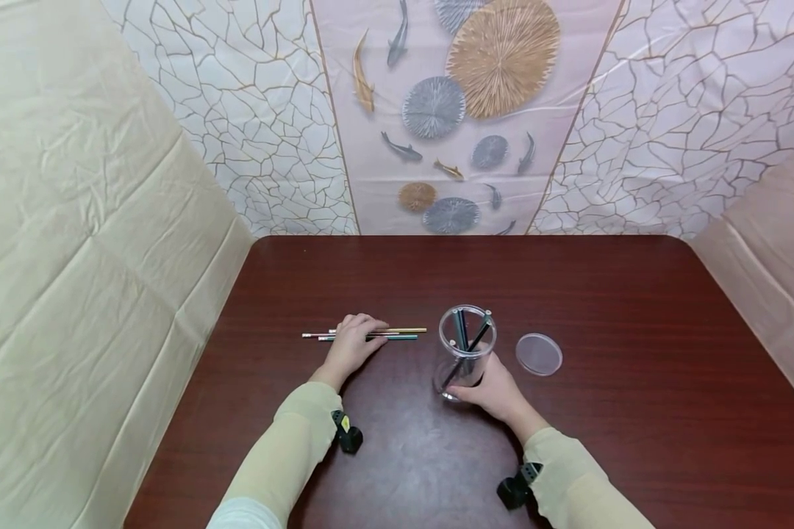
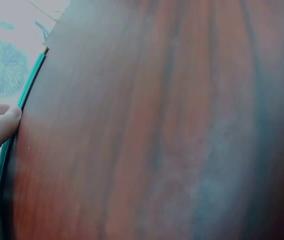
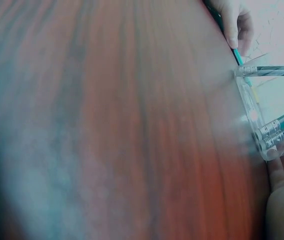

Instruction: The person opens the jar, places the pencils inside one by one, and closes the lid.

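Note:
Several pencils (image 1: 406, 337) lie side by side on the table, their eraser ends toward the left. My left hand (image 1: 352, 347) holds them around the middle, thumb on the near side and fingers on the far side. The left wrist view shows the thumb against a green pencil (image 2: 32, 77). A clear jar (image 1: 445, 367) stands to the right of the pencils, its mouth uncovered. My right hand (image 1: 496, 389) grips it low down, the thumb at the near side. Dark pencils (image 1: 479, 335) lean inside the jar, erasers down at its bottom in the right wrist view.
A clear round lid (image 1: 539, 354) lies flat on the brown table (image 1: 635, 367), to the right of the jar. A patterned cloth (image 1: 384, 198) hangs behind the table's far edge, with pale cloth (image 1: 139, 220) along the left side.

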{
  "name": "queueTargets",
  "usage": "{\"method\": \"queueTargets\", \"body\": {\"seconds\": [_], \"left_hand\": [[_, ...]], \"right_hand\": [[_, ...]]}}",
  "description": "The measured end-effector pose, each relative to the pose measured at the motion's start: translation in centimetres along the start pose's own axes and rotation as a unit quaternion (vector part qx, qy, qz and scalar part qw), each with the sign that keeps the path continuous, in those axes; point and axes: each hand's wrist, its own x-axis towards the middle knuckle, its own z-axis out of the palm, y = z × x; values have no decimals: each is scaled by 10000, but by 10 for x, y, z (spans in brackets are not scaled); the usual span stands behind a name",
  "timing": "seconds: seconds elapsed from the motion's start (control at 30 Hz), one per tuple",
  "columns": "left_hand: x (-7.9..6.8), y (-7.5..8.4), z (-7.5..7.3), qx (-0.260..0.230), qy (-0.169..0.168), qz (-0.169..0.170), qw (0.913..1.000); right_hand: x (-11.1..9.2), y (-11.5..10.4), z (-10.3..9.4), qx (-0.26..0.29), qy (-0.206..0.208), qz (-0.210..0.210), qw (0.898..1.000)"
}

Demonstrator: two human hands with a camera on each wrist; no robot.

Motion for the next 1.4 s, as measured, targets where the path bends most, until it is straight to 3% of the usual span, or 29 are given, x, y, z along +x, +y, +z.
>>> {"method": "queueTargets", "body": {"seconds": [0.23, 0.53, 1.1, 1.4], "left_hand": [[1, 1, -2, -23, -356, -281, 9990], [0, 3, -3, -110, -330, -383, 9987], [4, 18, -18, -199, 520, 205, 9982], [8, 25, -29, -365, 801, 145, 9960]], "right_hand": [[0, 0, 0, 19, -7, -15, 10000], [-2, -1, 0, -27, 39, 99, 9999], [-1, -1, -1, -134, 42, 58, 9999], [-1, 0, 0, -183, 54, 15, 9998]]}}
